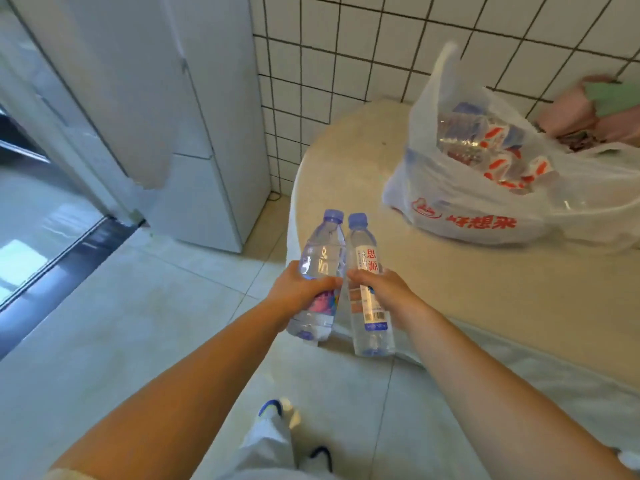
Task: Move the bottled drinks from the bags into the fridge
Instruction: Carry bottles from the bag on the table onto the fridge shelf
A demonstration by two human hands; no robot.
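My left hand (298, 289) grips a clear water bottle (320, 254) with a blue cap and a colourful label. My right hand (384, 289) grips a second clear water bottle (365, 251) with a blue cap and a white label with red characters. Both bottles are held side by side over the floor, just off the table's left edge. A white plastic bag (464, 216) with red print lies on the round table (346, 161) at the right, with several more bottles (485, 140) showing inside. The white fridge (207, 116) stands at the upper left, its door (114, 81) swung open toward me.
A second clear plastic bag (595, 199) lies at the table's right edge. Pink and green cloth items (595, 109) sit behind it against the tiled wall (346, 46). A sliding door track (59, 265) runs along the floor at left. My legs and shoes (273, 410) are below.
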